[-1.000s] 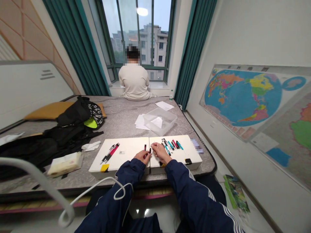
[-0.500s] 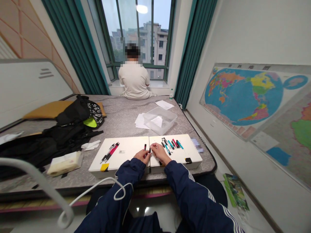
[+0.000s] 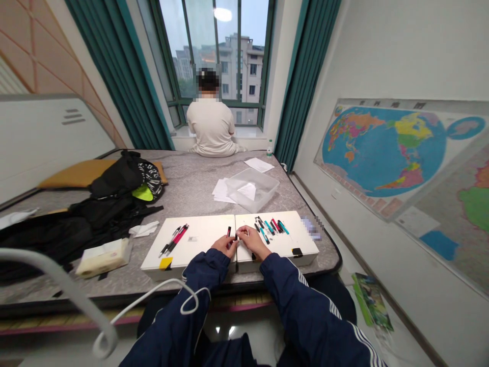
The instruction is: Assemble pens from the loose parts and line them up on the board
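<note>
My left hand (image 3: pixel 223 246) and my right hand (image 3: pixel 251 243) meet at the seam between two white boards, with fingers curled inward. The left hand grips a short black pen piece with a red tip (image 3: pixel 228 232), held upright. The right fingertips pinch a small black pen part (image 3: pixel 236 236) close to it. The exact grip is too small to see clearly. Two pens (image 3: pixel 175 239) lie on the left board (image 3: pixel 198 232). Several black, pink and teal pens (image 3: pixel 270 227) lie on the right board (image 3: pixel 294 239).
A clear plastic box (image 3: pixel 252 189) and loose papers (image 3: pixel 220 191) lie beyond the boards on a grey mattress (image 3: pixel 191 171). To the left are a black bag (image 3: pixel 126 176) and a tissue pack (image 3: pixel 103 257). A seated person (image 3: pixel 211 125) faces the window. A white cable (image 3: pixel 153 290) hangs near me.
Both hands stay together at the seam, with only slight finger shifts. The view has tilted a little.
</note>
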The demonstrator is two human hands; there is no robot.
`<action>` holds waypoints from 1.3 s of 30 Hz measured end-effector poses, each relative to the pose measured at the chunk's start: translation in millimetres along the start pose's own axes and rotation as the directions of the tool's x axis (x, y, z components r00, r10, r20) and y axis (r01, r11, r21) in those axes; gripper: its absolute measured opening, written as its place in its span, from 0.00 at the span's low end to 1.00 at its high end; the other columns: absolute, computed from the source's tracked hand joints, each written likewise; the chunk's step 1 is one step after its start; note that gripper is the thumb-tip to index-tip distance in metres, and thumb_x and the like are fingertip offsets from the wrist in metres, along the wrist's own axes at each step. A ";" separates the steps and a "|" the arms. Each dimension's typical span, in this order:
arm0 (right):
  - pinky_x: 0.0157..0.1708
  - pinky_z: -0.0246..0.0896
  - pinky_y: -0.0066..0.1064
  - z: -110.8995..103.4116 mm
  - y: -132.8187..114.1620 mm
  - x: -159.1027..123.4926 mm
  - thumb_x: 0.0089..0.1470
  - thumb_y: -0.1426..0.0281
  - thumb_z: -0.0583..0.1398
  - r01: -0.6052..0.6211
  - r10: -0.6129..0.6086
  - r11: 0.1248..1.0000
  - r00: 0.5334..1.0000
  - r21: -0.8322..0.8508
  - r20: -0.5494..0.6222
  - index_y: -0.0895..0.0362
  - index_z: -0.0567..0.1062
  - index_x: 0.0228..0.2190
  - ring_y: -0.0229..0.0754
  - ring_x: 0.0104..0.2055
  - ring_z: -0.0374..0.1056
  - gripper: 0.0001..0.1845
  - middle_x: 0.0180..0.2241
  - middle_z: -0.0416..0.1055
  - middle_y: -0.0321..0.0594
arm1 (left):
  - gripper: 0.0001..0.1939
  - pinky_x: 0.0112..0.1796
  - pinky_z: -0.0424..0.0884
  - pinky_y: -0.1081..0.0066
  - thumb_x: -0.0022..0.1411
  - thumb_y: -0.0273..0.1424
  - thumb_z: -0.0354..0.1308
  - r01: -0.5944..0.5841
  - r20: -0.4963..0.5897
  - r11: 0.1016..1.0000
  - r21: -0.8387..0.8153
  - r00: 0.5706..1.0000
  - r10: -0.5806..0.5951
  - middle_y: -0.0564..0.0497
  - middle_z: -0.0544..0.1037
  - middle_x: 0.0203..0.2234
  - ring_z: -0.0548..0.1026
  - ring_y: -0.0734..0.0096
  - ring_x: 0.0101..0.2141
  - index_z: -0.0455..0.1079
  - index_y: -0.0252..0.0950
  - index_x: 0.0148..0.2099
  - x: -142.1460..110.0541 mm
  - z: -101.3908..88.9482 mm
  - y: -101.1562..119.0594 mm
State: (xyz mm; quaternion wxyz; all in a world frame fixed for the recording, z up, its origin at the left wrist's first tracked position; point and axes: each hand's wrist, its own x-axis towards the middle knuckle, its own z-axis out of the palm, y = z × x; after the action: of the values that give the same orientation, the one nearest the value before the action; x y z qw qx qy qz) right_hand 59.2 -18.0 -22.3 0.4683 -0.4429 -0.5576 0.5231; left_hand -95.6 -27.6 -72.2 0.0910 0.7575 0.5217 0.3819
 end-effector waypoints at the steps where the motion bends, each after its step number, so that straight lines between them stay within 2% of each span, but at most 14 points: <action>1: 0.18 0.47 0.23 -1.8 -1.6 0.1 0.46 0.59 0.62 -0.010 0.010 0.999 1.000 0.030 0.001 0.58 0.73 0.33 0.32 0.19 0.54 0.15 0.21 0.65 0.32 | 0.17 0.27 0.63 0.74 0.59 0.40 0.52 0.008 0.002 1.000 0.001 1.000 -0.008 0.50 0.71 0.22 0.66 0.75 0.21 0.75 0.33 0.36 0.0 0.1 -0.2; 4: 0.14 0.38 0.23 -9.7 -12.9 4.9 0.50 0.55 0.57 -0.065 0.072 0.977 0.997 0.204 -0.024 0.57 0.73 0.35 0.29 0.15 0.46 0.19 0.21 0.63 0.31 | 0.17 0.27 0.63 0.74 0.59 0.41 0.52 0.028 0.012 1.000 0.010 1.000 -0.028 0.50 0.72 0.23 0.66 0.75 0.21 0.75 0.33 0.36 -0.3 0.5 -0.5; 6: 0.14 0.34 0.23 -14.6 -26.2 11.7 0.53 0.52 0.53 -0.078 0.104 0.926 0.993 0.370 -0.049 0.58 0.74 0.32 0.29 0.15 0.43 0.22 0.20 0.61 0.32 | 0.18 0.27 0.63 0.74 0.58 0.41 0.52 0.035 0.021 0.999 0.013 0.999 -0.035 0.49 0.71 0.23 0.67 0.74 0.22 0.75 0.32 0.37 -0.6 0.8 -0.7; 8: 0.14 0.38 0.23 -16.3 -42.2 19.7 0.53 0.53 0.51 -0.048 0.093 0.864 0.994 0.502 -0.064 0.59 0.73 0.29 0.30 0.16 0.46 0.23 0.19 0.59 0.33 | 0.18 0.27 0.63 0.74 0.58 0.41 0.52 0.042 0.031 0.999 0.014 0.999 -0.042 0.49 0.71 0.23 0.67 0.74 0.22 0.75 0.32 0.38 -0.7 0.9 -1.0; 11: 0.17 0.45 0.24 -10.5 -64.0 29.9 0.53 0.57 0.51 0.022 0.024 0.810 0.997 0.586 -0.070 0.59 0.73 0.28 0.32 0.19 0.52 0.20 0.19 0.59 0.34 | 0.18 0.28 0.63 0.74 0.58 0.41 0.53 0.053 0.054 0.999 0.013 0.997 -0.054 0.49 0.71 0.23 0.66 0.74 0.22 0.76 0.33 0.38 -0.4 0.9 -1.4; 15: 0.18 0.44 0.24 6.7 -74.0 36.0 0.53 0.60 0.50 0.069 -0.027 0.829 0.996 0.555 -0.084 0.58 0.73 0.27 0.33 0.19 0.51 0.18 0.18 0.57 0.33 | 0.17 0.28 0.63 0.74 0.58 0.40 0.53 0.073 0.068 0.997 0.014 0.995 -0.073 0.49 0.72 0.24 0.67 0.74 0.23 0.76 0.34 0.39 -0.1 0.5 -1.1; 22: 0.17 0.42 0.24 20.3 -59.7 33.9 0.51 0.60 0.51 0.055 -0.043 0.881 0.998 0.470 -0.037 0.59 0.74 0.26 0.31 0.18 0.48 0.18 0.17 0.57 0.32 | 0.17 0.28 0.63 0.73 0.58 0.40 0.53 0.061 0.053 0.998 0.033 0.997 -0.063 0.49 0.72 0.24 0.67 0.73 0.23 0.76 0.33 0.38 0.6 -0.6 1.0; 27: 0.19 0.48 0.24 22.8 -50.3 31.8 0.51 0.62 0.51 0.089 -0.090 0.898 0.996 0.432 -0.018 0.59 0.75 0.26 0.32 0.18 0.52 0.17 0.17 0.59 0.33 | 0.17 0.28 0.63 0.73 0.58 0.40 0.52 0.042 0.069 0.999 0.027 0.997 -0.044 0.49 0.71 0.23 0.67 0.74 0.23 0.76 0.33 0.39 0.4 -1.3 0.8; 31: 0.27 0.57 0.26 27.5 -40.0 26.7 0.52 0.63 0.53 0.124 -0.123 0.912 0.992 0.390 -0.028 0.58 0.76 0.27 0.35 0.25 0.61 0.16 0.21 0.65 0.36 | 0.17 0.29 0.64 0.73 0.59 0.40 0.52 0.030 0.063 0.999 0.029 0.998 -0.032 0.49 0.71 0.24 0.68 0.73 0.23 0.76 0.33 0.39 -0.3 -2.1 0.5; 35: 0.37 0.61 0.32 22.7 -31.9 17.9 0.54 0.58 0.53 0.129 -0.098 0.906 0.991 0.403 -0.096 0.57 0.75 0.35 0.39 0.34 0.67 0.18 0.31 0.71 0.41 | 0.17 0.29 0.64 0.74 0.59 0.40 0.52 0.022 0.042 0.999 0.026 0.999 -0.023 0.49 0.72 0.24 0.68 0.73 0.24 0.76 0.33 0.39 0.2 -1.9 0.6; 39: 0.38 0.62 0.32 7.9 -27.5 8.0 0.55 0.56 0.54 0.134 -0.088 0.940 0.984 0.313 -0.156 0.57 0.74 0.38 0.41 0.37 0.67 0.19 0.34 0.72 0.42 | 0.16 0.28 0.64 0.74 0.58 0.39 0.53 0.037 0.026 0.999 0.024 0.999 -0.038 0.49 0.72 0.24 0.67 0.74 0.23 0.75 0.34 0.38 0.3 -1.2 1.4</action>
State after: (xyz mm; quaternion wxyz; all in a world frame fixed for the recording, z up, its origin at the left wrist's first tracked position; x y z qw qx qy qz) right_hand 49.9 -13.1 5.6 0.6009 -0.3636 -0.4547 0.5477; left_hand -95.4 -28.3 -70.4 0.0960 0.7534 0.5391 0.3640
